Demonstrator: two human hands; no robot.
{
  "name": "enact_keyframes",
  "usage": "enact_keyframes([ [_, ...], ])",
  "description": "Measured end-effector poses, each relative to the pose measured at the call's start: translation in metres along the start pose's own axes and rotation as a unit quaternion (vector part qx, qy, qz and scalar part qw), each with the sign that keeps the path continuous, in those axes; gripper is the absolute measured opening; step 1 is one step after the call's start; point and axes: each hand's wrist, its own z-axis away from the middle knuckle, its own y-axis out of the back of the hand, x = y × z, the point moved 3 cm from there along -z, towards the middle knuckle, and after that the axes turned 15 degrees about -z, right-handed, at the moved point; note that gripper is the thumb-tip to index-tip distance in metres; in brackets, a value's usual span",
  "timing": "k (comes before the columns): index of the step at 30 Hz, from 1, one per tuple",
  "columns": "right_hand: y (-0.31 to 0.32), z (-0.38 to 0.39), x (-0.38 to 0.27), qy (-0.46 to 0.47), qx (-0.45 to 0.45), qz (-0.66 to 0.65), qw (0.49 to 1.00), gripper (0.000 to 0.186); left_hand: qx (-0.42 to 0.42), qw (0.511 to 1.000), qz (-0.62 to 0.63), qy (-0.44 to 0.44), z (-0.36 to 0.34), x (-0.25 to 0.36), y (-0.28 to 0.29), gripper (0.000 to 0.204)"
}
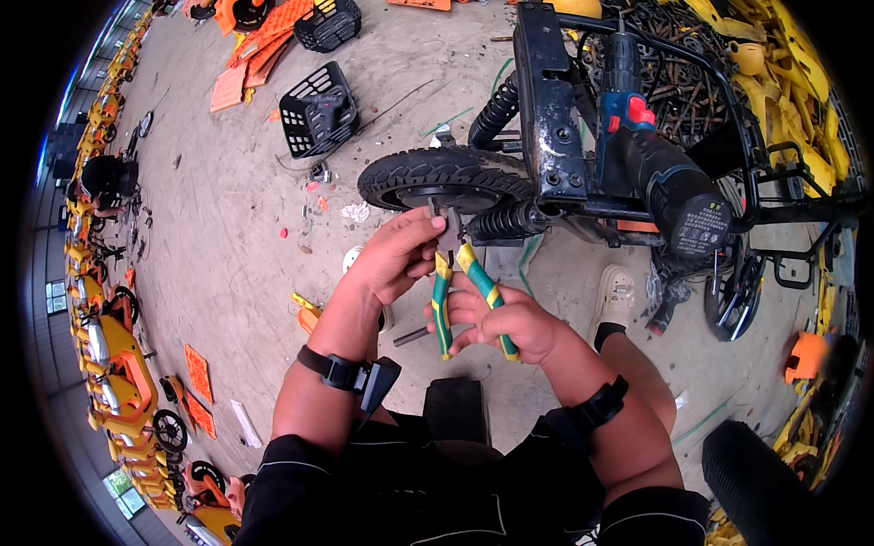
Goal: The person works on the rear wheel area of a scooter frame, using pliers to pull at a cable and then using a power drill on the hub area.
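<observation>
Worn by me: black short sleeves with thin pale piping; buckled black strap with angular black box, left forearm; black band, right forearm; dark sock; cream clog

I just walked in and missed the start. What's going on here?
A person's right hand grips green-and-yellow pliers by their spread handles, near a black-tyred wheel. The left hand is up at the pliers' jaws; whether it pinches something small there is hard to tell. A cordless drill rests on the black metal frame.
</observation>
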Motion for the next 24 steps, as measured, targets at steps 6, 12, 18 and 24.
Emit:
enact_keyframes([
  [6,-0.006,0.002,-0.003,-0.012,-0.022,0.018,1.000,0.088,-0.031,0.998,0.043,-0.013,-0.002,-0.005,-0.001,0.014],
  [12,-0.008,0.003,-0.003,-0.013,-0.034,0.026,0.999,0.089,-0.075,0.996,0.045,-0.036,-0.004,-0.007,0.001,0.017],
  [18,-0.005,0.005,-0.002,-0.013,-0.044,0.003,0.999,0.086,-0.057,0.997,0.025,-0.047,-0.005,-0.010,0.002,0.017],
  [24,-0.011,0.007,-0.005,-0.015,-0.042,-0.006,0.999,0.087,-0.074,0.996,0.033,-0.046,-0.002,-0.011,0.004,0.017],
])
